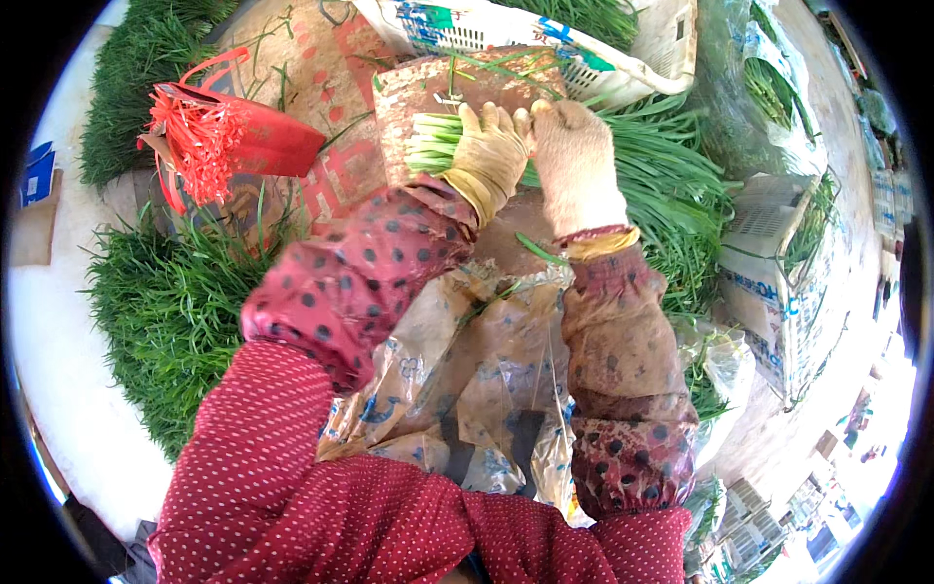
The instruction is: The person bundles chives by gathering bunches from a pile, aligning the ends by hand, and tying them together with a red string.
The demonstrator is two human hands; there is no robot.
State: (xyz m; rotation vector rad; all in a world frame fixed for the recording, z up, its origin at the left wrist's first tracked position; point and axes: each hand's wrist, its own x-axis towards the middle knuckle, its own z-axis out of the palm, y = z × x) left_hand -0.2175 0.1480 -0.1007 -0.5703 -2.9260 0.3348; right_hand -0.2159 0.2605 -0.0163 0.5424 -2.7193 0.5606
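Note:
A bunch of garlic chives point(432, 143) lies across a worn, dirt-covered board point(408, 84), pale cut stems to the left and long green leaves point(664, 168) fanning out to the right. Over the stems, my left hand point(496, 157) in a yellowed glove grips the bunch. My right hand point(576, 150), in a pale fabric glove, is curled over the bunch beside it, fingertips meeting the left hand's. A small reddish bit shows between the two hands; whether my right fingers pinch it is hidden. Loose leaf scraps lie on the board.
A red pouch point(273, 139) full of red plastic ties point(211, 142) stands at the left. Heaps of chives point(175, 321) flank it. Behind the board is a white plastic crate point(503, 29); another crate point(759, 292) stands right. Clear plastic sheeting point(467, 365) covers my lap.

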